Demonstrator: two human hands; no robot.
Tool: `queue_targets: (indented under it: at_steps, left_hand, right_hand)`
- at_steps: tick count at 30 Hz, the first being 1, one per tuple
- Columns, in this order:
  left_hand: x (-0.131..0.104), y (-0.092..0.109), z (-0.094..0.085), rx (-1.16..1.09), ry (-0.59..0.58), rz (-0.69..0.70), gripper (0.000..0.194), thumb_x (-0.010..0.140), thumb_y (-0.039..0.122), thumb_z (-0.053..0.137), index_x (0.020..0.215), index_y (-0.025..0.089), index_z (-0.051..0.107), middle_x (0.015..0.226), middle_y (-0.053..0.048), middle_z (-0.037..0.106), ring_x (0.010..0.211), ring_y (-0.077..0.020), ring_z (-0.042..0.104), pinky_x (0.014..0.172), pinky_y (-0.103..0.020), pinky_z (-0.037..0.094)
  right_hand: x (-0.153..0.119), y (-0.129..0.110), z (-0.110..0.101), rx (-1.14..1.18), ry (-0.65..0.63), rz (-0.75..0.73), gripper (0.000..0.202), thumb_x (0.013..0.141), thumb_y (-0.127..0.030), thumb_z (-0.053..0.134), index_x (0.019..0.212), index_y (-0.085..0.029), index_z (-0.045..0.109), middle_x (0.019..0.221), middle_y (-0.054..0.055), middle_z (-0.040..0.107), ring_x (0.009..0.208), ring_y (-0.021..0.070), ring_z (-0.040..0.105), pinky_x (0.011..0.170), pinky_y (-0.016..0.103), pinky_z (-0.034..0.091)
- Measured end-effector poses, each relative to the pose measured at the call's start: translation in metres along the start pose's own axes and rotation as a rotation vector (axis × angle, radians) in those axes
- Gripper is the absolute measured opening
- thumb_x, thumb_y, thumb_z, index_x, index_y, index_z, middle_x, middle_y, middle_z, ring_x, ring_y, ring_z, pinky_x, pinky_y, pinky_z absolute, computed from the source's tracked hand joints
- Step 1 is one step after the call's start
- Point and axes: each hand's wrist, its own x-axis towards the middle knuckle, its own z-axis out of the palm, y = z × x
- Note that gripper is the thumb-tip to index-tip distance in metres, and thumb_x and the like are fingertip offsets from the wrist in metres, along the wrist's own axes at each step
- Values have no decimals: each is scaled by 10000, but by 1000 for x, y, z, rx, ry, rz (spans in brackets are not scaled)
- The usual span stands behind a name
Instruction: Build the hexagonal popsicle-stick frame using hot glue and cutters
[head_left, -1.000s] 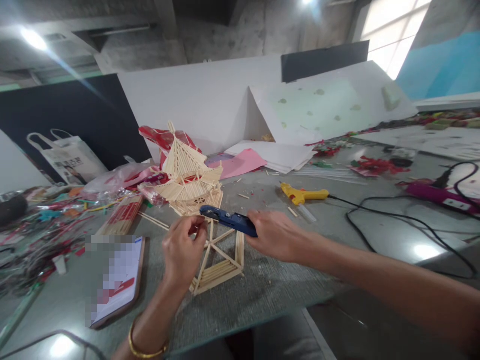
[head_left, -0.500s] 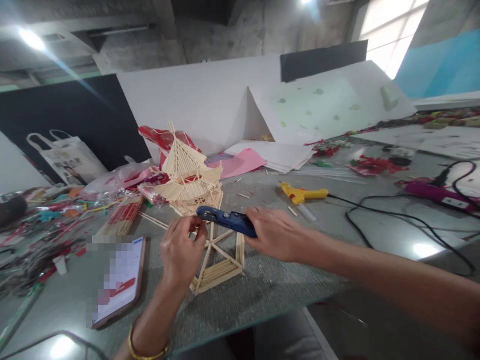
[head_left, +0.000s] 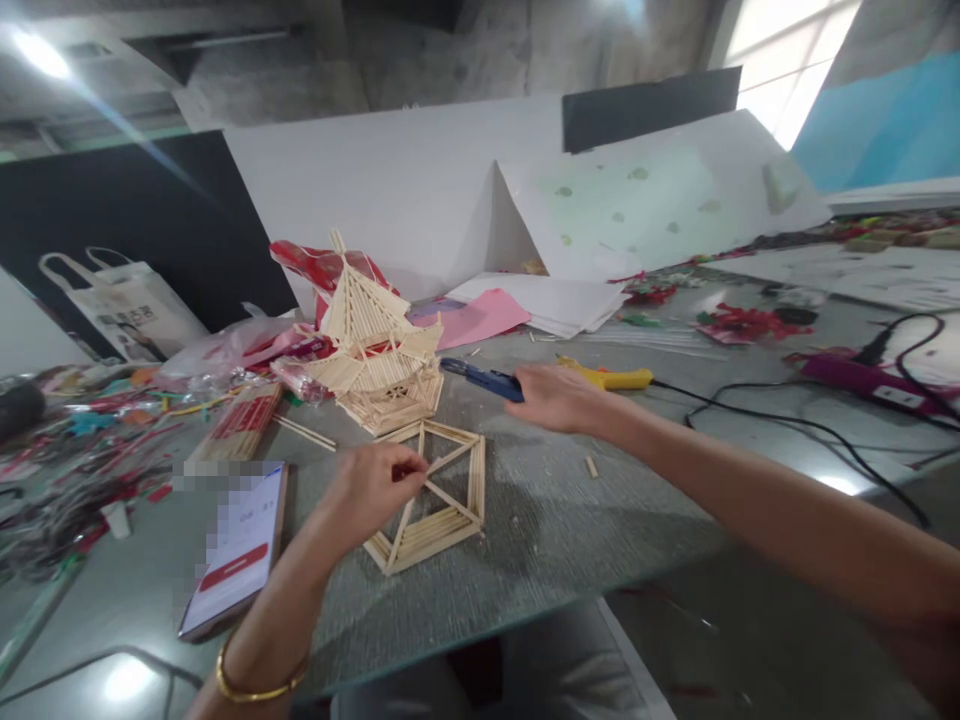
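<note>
My right hand (head_left: pixel 559 395) is closed round a dark blue hand tool (head_left: pixel 487 380) that looks like cutters, its head pointing left beside a tiered pagoda model (head_left: pixel 371 340) made of thin wooden sticks. My left hand (head_left: pixel 375 490) is pinched over the centre of a flat hexagonal stick frame (head_left: pixel 439 535) lying on the table. Anything between those fingertips is hidden. Spokes run from the frame's middle to its corners, and rows of sticks line some sides.
A phone (head_left: pixel 236 560) lies left of the frame. Behind it is a pack of sticks (head_left: pixel 240 425). A yellow glue gun (head_left: pixel 615 380) with a black cord rests beyond my right hand, and a purple tool (head_left: pixel 862 375) lies far right. Tangled craft scraps (head_left: pixel 45 510) cover the left side.
My right hand has moved the blue tool up and away from my left hand, towards the pagoda. My left hand has lowered to the frame's centre.
</note>
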Motion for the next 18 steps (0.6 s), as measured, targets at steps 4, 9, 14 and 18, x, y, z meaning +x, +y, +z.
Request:
queue_targets:
  at_steps: [4,9,14,18]
  left_hand:
    - [4,1,-1,-28,-237,46,215,705,251,514,751,198,717,684,2,690,636,-134,593,600,-230,377]
    - [7,-2,5,-36,-325,63,221,670,227,512,737,195,721,680,3,688,642,-135,585,605,-227,371]
    - [6,-3,2,-10,-342,80,241,663,204,498,750,201,724,671,7,682,614,-127,568,593,-227,357]
    - [5,-3,1,11,-351,113,239,678,211,495,752,205,722,669,12,678,605,-119,561,586,-225,345]
  right_hand:
    - [32,15,11,-13,-102,51,310,753,-346,495,929,-135,639,882,136,666,733,233,613,574,270,365]
    - [56,20,26,-36,-94,60,359,720,-347,527,962,-112,649,939,172,661,776,257,622,571,277,377]
    - [70,20,35,-57,-73,37,411,701,-356,533,1008,-106,642,1029,180,643,843,269,621,606,284,396]
    - [73,17,40,-79,-68,13,422,687,-354,541,1007,-99,645,1041,186,640,859,273,620,611,282,406]
